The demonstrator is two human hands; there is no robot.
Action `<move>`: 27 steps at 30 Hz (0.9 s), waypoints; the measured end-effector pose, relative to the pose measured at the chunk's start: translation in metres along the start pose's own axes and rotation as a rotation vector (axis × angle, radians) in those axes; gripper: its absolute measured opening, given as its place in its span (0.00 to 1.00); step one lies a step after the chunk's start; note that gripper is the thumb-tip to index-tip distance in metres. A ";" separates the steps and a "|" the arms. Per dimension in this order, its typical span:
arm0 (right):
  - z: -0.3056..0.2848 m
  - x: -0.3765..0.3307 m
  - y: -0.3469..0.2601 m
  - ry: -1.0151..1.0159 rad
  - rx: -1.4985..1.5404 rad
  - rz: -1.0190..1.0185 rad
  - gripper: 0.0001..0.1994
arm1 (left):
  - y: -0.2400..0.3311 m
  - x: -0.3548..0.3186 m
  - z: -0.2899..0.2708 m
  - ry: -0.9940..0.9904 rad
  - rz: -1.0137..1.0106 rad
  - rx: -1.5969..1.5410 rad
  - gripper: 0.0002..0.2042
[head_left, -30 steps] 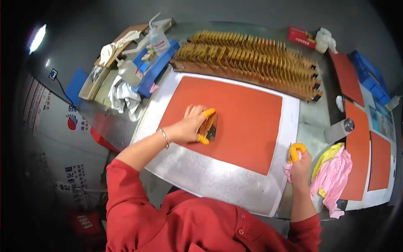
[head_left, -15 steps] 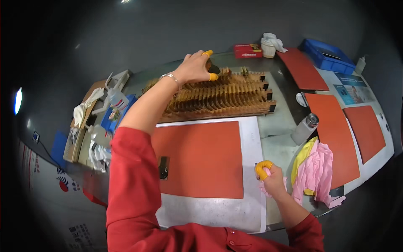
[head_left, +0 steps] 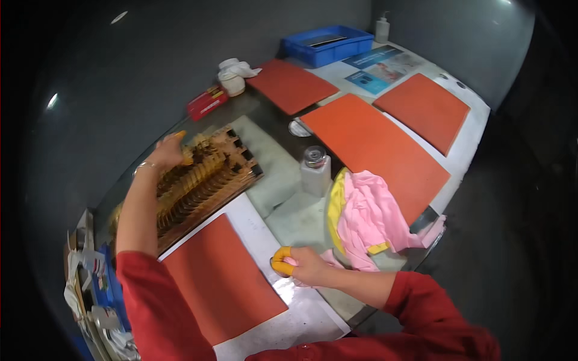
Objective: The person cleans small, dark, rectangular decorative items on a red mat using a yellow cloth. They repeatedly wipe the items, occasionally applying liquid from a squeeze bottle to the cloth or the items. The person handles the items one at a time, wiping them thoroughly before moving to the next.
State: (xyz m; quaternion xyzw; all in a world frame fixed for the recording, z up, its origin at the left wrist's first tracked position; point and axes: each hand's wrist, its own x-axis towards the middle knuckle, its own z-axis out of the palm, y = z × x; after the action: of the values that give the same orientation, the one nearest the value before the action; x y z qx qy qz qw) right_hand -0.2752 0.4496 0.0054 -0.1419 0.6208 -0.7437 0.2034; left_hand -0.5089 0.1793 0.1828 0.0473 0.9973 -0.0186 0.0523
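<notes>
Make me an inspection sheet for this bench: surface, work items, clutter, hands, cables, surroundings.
Surface: grey-green tabletop; orange mat on a white sheet.
Work items: rack of upright amber pieces, beyond the mat.
Clutter: pink cloth over yellow cloth; bottle beside them; red box; blue tray.
Hands: left at the rack's far side, grip unclear; right closed on a small pink wipe, anything else mostly hidden.
Cables: nothing seen.
Surroundings: dark grey walls.

Blue bin (head_left: 343,54) (rectangular, shallow); small red box (head_left: 206,103); white pump bottle (head_left: 382,30)
</notes>
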 end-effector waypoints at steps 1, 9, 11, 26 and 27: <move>0.002 0.000 -0.007 0.003 -0.039 0.021 0.07 | -0.011 -0.014 -0.001 0.052 0.055 -0.024 0.35; 0.002 -0.006 -0.035 -0.011 -0.049 0.100 0.08 | -0.091 -0.272 0.070 0.023 0.207 -0.230 0.60; 0.007 0.003 -0.015 0.038 -0.102 -0.053 0.08 | -0.125 -0.328 0.122 -0.081 0.147 -0.304 0.63; -0.005 0.001 -0.004 0.170 -0.314 -0.185 0.10 | -0.085 -0.309 0.211 0.142 0.118 -0.378 0.51; -0.004 0.008 0.001 0.178 -0.307 -0.203 0.10 | -0.087 -0.310 0.212 0.155 0.128 -0.378 0.51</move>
State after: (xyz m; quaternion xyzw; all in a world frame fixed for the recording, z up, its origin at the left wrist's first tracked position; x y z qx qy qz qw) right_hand -0.2834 0.4491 0.0031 -0.1668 0.7249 -0.6666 0.0477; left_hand -0.1883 0.0549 0.0082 0.1011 0.9791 0.1759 -0.0155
